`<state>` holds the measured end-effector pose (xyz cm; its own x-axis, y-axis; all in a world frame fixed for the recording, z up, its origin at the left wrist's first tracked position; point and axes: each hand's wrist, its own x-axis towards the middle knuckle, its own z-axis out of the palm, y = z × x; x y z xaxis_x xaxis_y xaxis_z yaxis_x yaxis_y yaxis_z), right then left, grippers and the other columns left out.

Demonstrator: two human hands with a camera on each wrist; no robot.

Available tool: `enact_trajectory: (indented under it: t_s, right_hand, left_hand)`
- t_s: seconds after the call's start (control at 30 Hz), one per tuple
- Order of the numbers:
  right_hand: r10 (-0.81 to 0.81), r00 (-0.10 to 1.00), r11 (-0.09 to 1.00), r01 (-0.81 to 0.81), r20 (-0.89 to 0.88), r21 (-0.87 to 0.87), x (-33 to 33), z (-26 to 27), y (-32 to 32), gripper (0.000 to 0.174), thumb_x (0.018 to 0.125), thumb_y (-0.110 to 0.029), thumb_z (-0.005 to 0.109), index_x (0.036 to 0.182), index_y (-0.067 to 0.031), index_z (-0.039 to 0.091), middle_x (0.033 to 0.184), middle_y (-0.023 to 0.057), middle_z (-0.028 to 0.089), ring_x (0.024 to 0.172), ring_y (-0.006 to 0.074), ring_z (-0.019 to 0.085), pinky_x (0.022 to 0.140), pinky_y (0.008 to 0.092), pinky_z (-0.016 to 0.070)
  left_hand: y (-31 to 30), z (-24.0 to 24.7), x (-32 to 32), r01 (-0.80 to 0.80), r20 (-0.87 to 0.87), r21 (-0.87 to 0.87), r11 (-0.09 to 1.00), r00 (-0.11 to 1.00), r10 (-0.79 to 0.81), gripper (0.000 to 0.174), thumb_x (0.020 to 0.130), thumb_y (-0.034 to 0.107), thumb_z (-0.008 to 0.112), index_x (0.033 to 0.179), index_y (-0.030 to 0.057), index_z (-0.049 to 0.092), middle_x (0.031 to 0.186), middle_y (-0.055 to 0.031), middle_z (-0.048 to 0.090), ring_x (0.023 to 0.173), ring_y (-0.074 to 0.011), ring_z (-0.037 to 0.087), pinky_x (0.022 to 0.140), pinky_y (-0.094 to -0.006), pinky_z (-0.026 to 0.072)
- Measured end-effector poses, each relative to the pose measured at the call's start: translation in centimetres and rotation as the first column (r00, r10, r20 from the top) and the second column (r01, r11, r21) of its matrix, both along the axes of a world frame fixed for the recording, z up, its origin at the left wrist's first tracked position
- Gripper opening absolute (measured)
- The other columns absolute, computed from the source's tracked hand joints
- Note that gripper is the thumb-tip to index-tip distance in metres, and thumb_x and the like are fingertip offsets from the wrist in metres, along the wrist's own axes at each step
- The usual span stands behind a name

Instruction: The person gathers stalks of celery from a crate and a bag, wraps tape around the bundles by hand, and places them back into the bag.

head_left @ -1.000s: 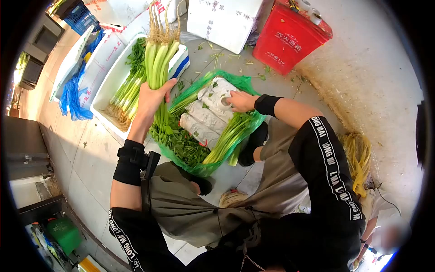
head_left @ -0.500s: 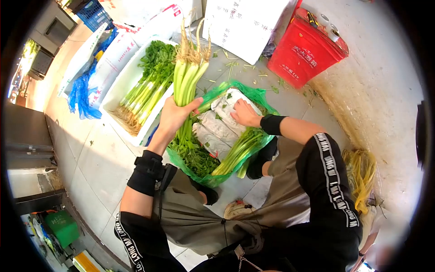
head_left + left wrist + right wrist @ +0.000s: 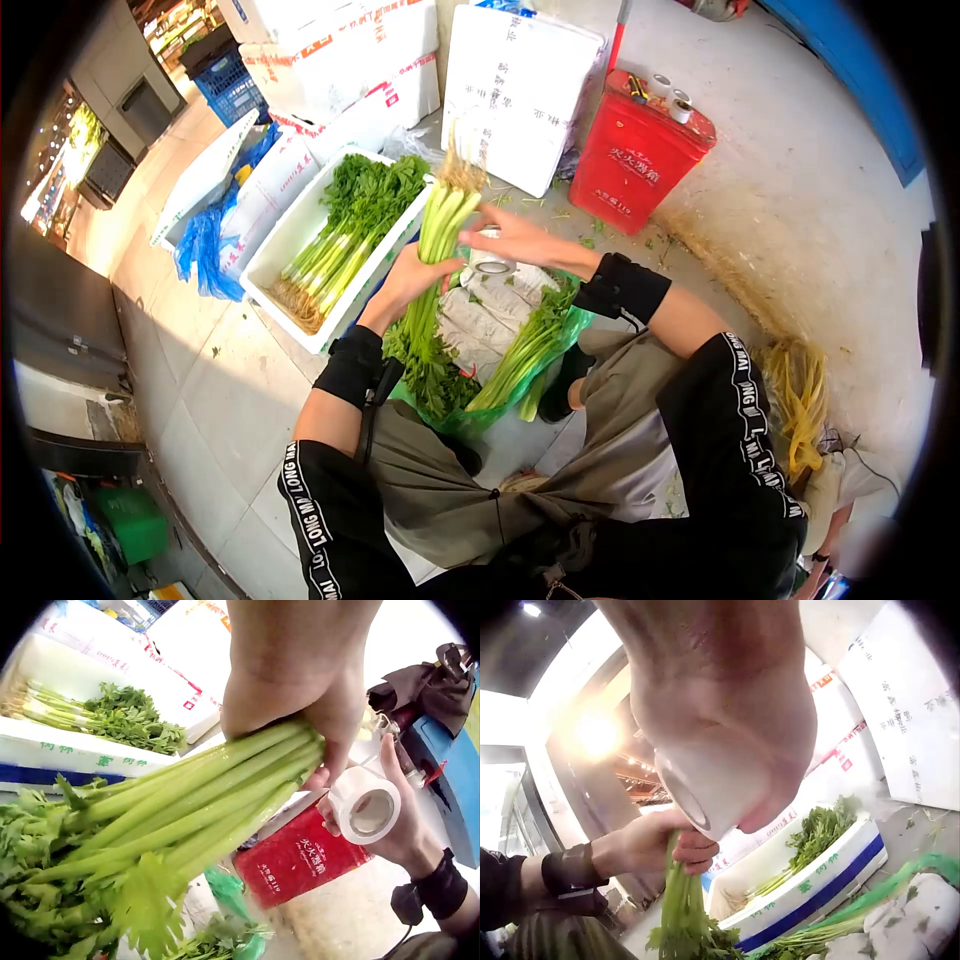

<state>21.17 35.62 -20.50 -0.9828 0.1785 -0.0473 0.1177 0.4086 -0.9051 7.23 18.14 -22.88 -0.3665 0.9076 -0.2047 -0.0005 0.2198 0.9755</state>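
My left hand point(image 3: 410, 282) grips a bunch of celery point(image 3: 440, 232) round its stalks, roots at the top and leaves hanging down. In the left wrist view the celery point(image 3: 202, 795) runs from that hand toward the lower left. A roll of white tape point(image 3: 365, 805) is held in my right hand point(image 3: 409, 825), close beside the stalks. From the right wrist view, the tape roll point(image 3: 712, 780) sits under the right palm, near the left hand point(image 3: 656, 844). Below both hands a green bag point(image 3: 578, 325) holds more greens and grey-white wrapped bundles point(image 3: 480, 325).
A white foam box point(image 3: 262, 275) with bunched celery stands left of the bag. Behind are stacked white boxes point(image 3: 345, 60), an upright white panel point(image 3: 515, 100) and a red bin point(image 3: 635, 160) with tape rolls on top. A yellow bag point(image 3: 795, 400) lies at right.
My right hand has lifted off the wrapped bundles with the tape roll and come up beside the stalks. The left hand still grips the celery. The head view has tilted upward.
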Motion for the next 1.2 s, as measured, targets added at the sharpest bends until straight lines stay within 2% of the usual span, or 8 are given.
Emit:
enact_trajectory:
  t_s: [0.17,0.37,0.43,0.5,0.6,0.97,1.03,1.2]
  right_hand:
    - [0.009,0.999,0.984,-0.015,-0.034,-0.176,0.5,-0.1,0.0,0.070,0.091,-0.055,0.063,0.137,-0.0035,0.051,0.136,0.0190,0.054,0.128,0.0290,0.050,0.109,0.0424,0.0396]
    - [-0.096,0.988,0.953,0.127,0.125,-0.273,0.6,0.5,-0.6,0.071,0.088,-0.054,0.068,0.136,-0.0047,0.053,0.133,0.0148,0.057,0.124,0.0245,0.052,0.105,0.0369,0.0395]
    - [-0.102,0.986,0.958,0.134,0.134,-0.254,0.6,-0.1,-0.4,0.072,0.087,-0.055,0.068,0.136,-0.0046,0.053,0.133,0.0144,0.057,0.124,0.0239,0.052,0.105,0.0359,0.0393]
    - [-0.114,0.976,0.954,0.159,0.184,-0.253,0.4,-1.2,0.2,0.070,0.087,-0.056,0.067,0.134,-0.0058,0.055,0.133,0.0132,0.057,0.123,0.0228,0.053,0.105,0.0351,0.0387]
    - [-0.170,0.975,0.933,0.206,0.145,-0.296,0.5,-1.7,0.6,0.067,0.087,-0.055,0.067,0.134,-0.0080,0.057,0.133,0.0114,0.057,0.122,0.0216,0.053,0.104,0.0349,0.0394]
    - [-0.153,0.980,0.980,0.167,0.125,-0.107,1.1,-1.4,-0.8,0.058,0.088,-0.055,0.065,0.125,-0.0103,0.065,0.122,0.0104,0.066,0.112,0.0224,0.061,0.096,0.0356,0.0455]
    - [-0.107,0.992,0.992,0.103,0.071,0.066,0.9,-1.5,-0.8,0.058,0.089,-0.057,0.063,0.121,-0.0089,0.066,0.119,0.0134,0.067,0.109,0.0260,0.063,0.093,0.0376,0.0475]
    - [-0.080,0.997,0.992,0.080,0.000,0.100,0.9,-1.1,-0.5,0.064,0.092,-0.057,0.059,0.128,-0.0044,0.058,0.121,0.0168,0.065,0.105,0.0295,0.065,0.091,0.0392,0.0491]
  left_hand:
    - [0.2,-0.6,0.4,0.146,-0.105,-0.056,0.988,0.983,-0.152,0.021,0.081,0.011,0.075,0.094,-0.0010,0.064,0.069,-0.0046,0.063,0.060,-0.0130,0.061,0.059,-0.0288,0.0468]
    - [1.0,-3.6,0.9,-0.035,-0.421,-0.097,0.995,0.907,-0.009,0.048,0.072,0.019,0.080,0.108,-0.0037,0.059,0.080,-0.0156,0.069,0.071,-0.0272,0.069,0.069,-0.0377,0.0529]
    - [1.3,-5.0,1.1,-0.157,-0.751,-0.080,0.984,0.659,0.044,0.063,0.073,0.024,0.080,0.121,-0.0030,0.050,0.090,-0.0206,0.069,0.081,-0.0368,0.069,0.073,-0.0441,0.0532]
    - [1.3,-4.1,1.3,-0.129,-0.723,-0.173,0.977,0.690,-0.037,0.074,0.073,0.027,0.080,0.130,-0.0014,0.042,0.096,-0.0241,0.068,0.089,-0.0420,0.067,0.074,-0.0458,0.0526]
    - [0.5,-0.1,2.8,0.048,-0.368,-0.055,0.997,0.928,-0.065,0.075,0.080,0.013,0.077,0.144,0.0033,0.037,0.096,-0.0134,0.067,0.073,-0.0207,0.066,0.072,-0.0355,0.0531]
    - [1.7,-2.0,3.5,0.050,-0.219,-0.031,0.998,0.974,-0.056,0.067,0.076,0.005,0.079,0.135,0.0012,0.047,0.116,-0.0096,0.062,0.107,-0.0187,0.058,0.091,-0.0346,0.0471]
    - [1.8,-1.4,4.2,-0.030,-0.233,0.033,0.999,0.972,0.036,0.053,0.073,0.004,0.077,0.121,-0.0011,0.055,0.095,-0.0089,0.066,0.083,-0.0178,0.065,0.076,-0.0321,0.0517]
    - [1.9,-2.0,3.0,-0.041,-0.140,-0.018,0.999,0.989,0.039,0.035,0.075,0.004,0.076,0.106,-0.0016,0.062,0.080,-0.0047,0.065,0.067,-0.0139,0.062,0.062,-0.0298,0.0501]
